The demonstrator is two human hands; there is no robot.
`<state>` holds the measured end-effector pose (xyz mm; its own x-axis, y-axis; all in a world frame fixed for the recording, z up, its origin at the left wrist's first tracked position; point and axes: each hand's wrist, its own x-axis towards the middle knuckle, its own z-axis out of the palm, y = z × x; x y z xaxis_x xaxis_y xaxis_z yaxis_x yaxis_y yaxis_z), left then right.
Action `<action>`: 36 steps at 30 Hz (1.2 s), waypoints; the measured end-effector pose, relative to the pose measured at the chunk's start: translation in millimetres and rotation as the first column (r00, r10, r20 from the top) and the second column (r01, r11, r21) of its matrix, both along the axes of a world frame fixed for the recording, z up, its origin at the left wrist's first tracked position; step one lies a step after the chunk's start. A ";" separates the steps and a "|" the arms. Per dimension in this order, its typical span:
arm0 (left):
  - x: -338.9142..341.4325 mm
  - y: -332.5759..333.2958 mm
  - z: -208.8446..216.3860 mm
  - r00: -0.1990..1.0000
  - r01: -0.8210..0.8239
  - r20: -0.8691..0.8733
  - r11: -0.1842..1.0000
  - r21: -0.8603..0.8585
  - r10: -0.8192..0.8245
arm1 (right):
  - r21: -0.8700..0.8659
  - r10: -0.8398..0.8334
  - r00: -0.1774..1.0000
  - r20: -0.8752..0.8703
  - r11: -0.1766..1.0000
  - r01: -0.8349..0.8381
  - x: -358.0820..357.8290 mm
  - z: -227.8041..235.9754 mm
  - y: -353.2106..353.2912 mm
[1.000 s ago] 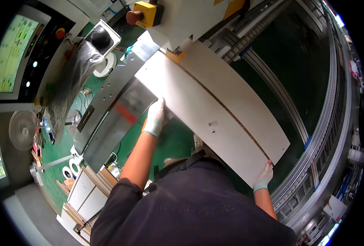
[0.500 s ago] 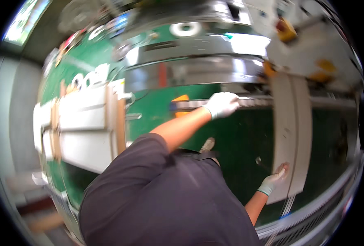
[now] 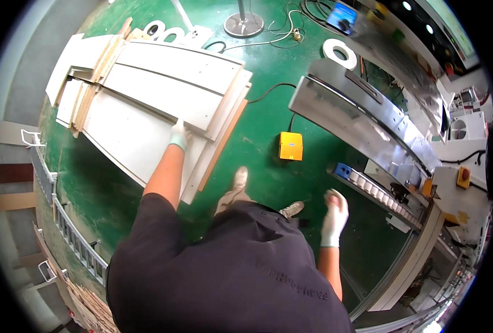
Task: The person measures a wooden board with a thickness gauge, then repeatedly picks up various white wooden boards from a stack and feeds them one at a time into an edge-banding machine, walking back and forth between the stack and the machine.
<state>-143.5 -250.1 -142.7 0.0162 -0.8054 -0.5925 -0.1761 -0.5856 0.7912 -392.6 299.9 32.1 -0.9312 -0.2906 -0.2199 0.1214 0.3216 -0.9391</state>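
My left hand [image 3: 180, 135], in a white glove, reaches over the stack of white panels [image 3: 152, 94] on my left. Its fingers stretch toward the end of an upper panel and seem to touch it; the underside of the hand is hidden. My right hand [image 3: 334, 217], gloved as well, hangs in the air to the right of my body. Its fingers are loosely bent, with nothing visible in them. A roller rail [image 3: 382, 195] with white rollers and a blue end lies beyond that hand, apart from it.
A yellow box [image 3: 291, 146] sits on the green floor ahead, near a metal-covered machine [image 3: 357, 119]. Along the right runs a long pale board [image 3: 410, 261]. White rolls [image 3: 340, 54], cables and a round stand base [image 3: 244, 24] are farther off. A metal rack [image 3: 80, 238] stands at left.
My view has turned left toward the panel stack. My left hand has left the roller rail and reached the panels. My right hand has come away from the long pale board.
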 end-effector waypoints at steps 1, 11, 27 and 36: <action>-14.6 14.5 13.8 0.998 0.007 -0.060 0.993 0.119 0.000 | 0.080 0.168 0.986 -0.006 0.983 -0.167 4.3 -1.0 -44.7; 7.7 -8.0 30.9 0.947 0.183 -0.315 0.912 0.366 -0.063 | 0.620 0.897 0.384 -0.221 0.433 -0.654 15.8 -60.5 -469.0; 38.8 134.2 46.1 0.818 0.567 -0.253 0.798 0.203 -0.517 | 0.266 0.406 0.899 -0.166 0.896 -0.355 62.5 -119.6 -306.6; 82.2 183.3 66.1 0.786 0.533 -0.617 0.541 0.651 -0.032 | 0.026 -0.017 0.854 0.519 1.000 0.004 133.6 -142.2 -187.9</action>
